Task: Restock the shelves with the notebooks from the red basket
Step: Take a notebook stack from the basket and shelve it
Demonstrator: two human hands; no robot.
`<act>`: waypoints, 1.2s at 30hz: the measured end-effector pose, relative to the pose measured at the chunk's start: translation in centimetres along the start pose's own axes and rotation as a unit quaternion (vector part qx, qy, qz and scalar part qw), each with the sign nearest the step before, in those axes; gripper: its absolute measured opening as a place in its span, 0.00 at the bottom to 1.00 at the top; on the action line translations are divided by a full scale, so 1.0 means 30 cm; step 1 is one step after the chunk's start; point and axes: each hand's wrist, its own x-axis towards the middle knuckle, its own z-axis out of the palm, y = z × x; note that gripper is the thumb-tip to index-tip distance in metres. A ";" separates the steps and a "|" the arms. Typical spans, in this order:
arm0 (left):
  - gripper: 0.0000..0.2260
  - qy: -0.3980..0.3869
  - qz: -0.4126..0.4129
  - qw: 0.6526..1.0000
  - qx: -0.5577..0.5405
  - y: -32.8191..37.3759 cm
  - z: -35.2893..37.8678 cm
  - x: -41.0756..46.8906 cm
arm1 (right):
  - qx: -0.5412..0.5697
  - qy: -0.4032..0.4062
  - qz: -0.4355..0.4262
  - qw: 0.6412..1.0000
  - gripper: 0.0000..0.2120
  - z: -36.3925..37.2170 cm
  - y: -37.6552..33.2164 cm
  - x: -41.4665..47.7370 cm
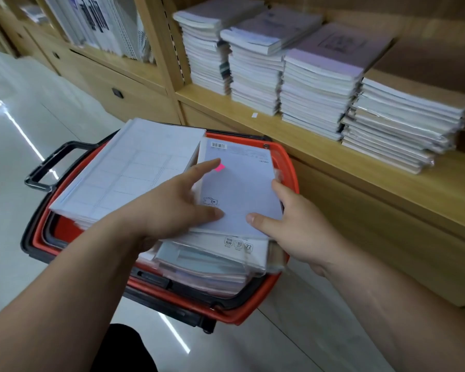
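Observation:
A red basket (pixel 286 167) with a black rim stands on the floor before a wooden shelf (pixel 306 138), piled with notebooks. On top lies a pale lilac notebook (pixel 242 189) with a barcode and a pink sticker. My left hand (pixel 177 202) lies over its left edge, index finger stretched toward the sticker, thumb on the cover. My right hand (pixel 293 224) grips its right edge, thumb on the cover and fingers curled under the side. A large white gridded notebook (pixel 129 170) rests tilted on the basket's left half.
Several stacks of notebooks (pixel 317 76) fill the shelf, with a brown-covered stack (pixel 411 103) at the right. The basket's black handle (pixel 46 165) sticks out to the left. Upright books (pixel 102 25) stand in the cabinet at top left. Glossy tile floor (pixel 16 130) lies all around.

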 end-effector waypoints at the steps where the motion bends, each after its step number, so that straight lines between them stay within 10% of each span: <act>1: 0.36 0.019 -0.004 0.999 -0.035 -0.001 0.003 0.001 | 0.015 0.002 0.000 1.000 0.31 0.007 -0.005 0.008; 12: 0.29 0.051 -0.015 0.974 -0.220 0.003 0.044 0.022 | 0.087 0.015 0.014 0.996 0.45 0.008 0.006 0.074; 22: 0.33 0.165 0.151 0.942 -0.252 0.097 0.033 -0.010 | 0.241 0.019 -0.078 0.967 0.41 -0.020 -0.005 0.091; 36: 0.34 0.053 0.215 0.902 -0.372 0.303 0.241 0.035 | 0.363 0.097 -0.070 0.924 0.36 -0.374 0.001 -0.088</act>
